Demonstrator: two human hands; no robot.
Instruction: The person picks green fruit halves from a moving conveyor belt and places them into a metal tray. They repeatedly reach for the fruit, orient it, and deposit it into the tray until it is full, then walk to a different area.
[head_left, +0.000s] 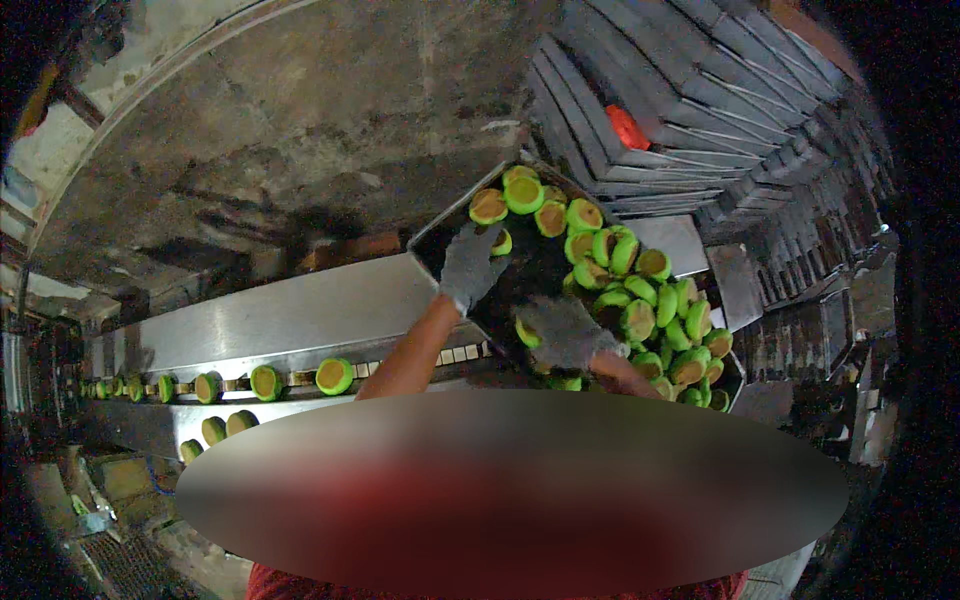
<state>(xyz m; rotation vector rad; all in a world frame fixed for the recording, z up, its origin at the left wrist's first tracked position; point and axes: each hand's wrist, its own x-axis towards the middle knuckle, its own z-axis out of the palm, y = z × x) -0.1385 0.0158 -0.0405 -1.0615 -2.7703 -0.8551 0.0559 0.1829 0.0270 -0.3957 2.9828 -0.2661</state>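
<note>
My left hand (471, 266), in a grey glove, reaches into a dark angular tray (435, 234). Its fingers and thumb close around a small green round piece (502, 242). Lower in the same tray is my gloved right hand (559, 330), palm down, with another green piece (527, 332) at its fingertips; the glove hides much of that grip. Beyond the left hand lie several loose pieces with green sides and brown or green faces, one of them a bright green piece (523, 195). A heap of similar pieces (667, 306) fills the tray's right side.
Left of the tray runs a narrow conveyor (461, 354) carrying a spaced row of green pieces (266, 382). A flat metal ledge (285, 307) lies behind it. Stacked grey panels (675, 142), with a red object (628, 127) on them, stand at upper right. A blurred patch hides the near area.
</note>
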